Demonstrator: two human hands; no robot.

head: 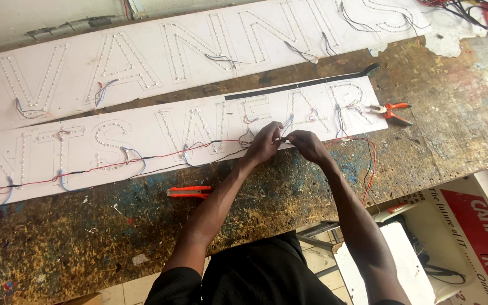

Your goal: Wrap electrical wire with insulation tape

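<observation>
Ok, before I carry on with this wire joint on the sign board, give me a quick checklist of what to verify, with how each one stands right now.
1. Both hands on the joint: ok. The left hand and right hand pinch the wire ends together at the near edge of the lower sign panel.
2. Wire ends actually twisted together: cannot tell, too small to see.
3. Red wire lying free along the panel: ok, it runs across the letters unsnagged.
4. Pliers close by: ok, on the panel's right end, beyond the right hand.
5. Orange utility knife blade retracted: cannot tell; it lies on the bench by the left forearm.
</observation>
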